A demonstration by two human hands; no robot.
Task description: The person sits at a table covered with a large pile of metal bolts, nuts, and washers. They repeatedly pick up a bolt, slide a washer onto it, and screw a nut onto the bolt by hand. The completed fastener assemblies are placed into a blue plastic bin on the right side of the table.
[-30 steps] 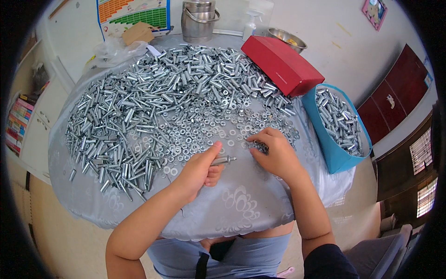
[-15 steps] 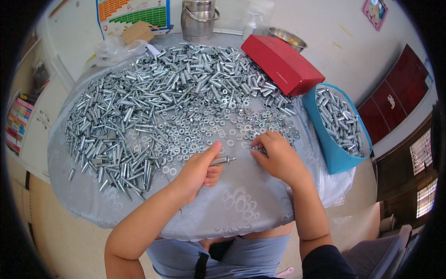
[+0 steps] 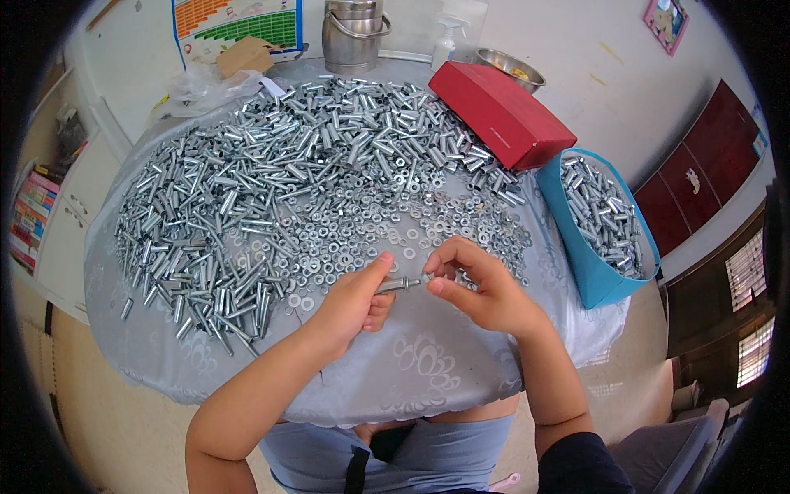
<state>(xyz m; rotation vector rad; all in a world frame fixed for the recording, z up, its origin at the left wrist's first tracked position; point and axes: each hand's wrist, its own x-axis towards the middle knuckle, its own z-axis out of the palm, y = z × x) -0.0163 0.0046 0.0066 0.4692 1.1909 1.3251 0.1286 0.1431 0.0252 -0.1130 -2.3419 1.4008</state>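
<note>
Round table (image 3: 461, 387) w/ a shiny grey patterned cloth fills most of the view, pale floor around it. Landmark = the bolt (image 3: 398, 286) held near the table's front middle.

Far left of the bolt, off the table: shelf w/ colourful books (image 3: 29, 218). Left and behind the bolt: big heap of silver metal sleeves/bolts (image 3: 247, 189), spread across the table's left half and back. Just behind the bolt: loose scatter of nuts and washers (image 3: 370, 235).

Left hand (image 3: 354, 300) is just left of the bolt, thumb and fingers clamped on its left end, holding it roughly level above the cloth. Right hand (image 3: 477, 284) is just right of it, thumb and forefinger pinched together at the bolt's right tip; whether a small part sits between them, can't tell – too small.

Behind the bolt, at the table's far edge: metal pot w/ handle (image 3: 352, 33), spray bottle (image 3: 444, 51), steel bowl (image 3: 510, 70). Behind and right: red box (image 3: 502, 115). Right of the bolt, at the table's edge: blue bag (image 3: 597, 263) part-filled w/ silver metal parts. Far right: dark red cabinets (image 3: 699, 181).
</note>
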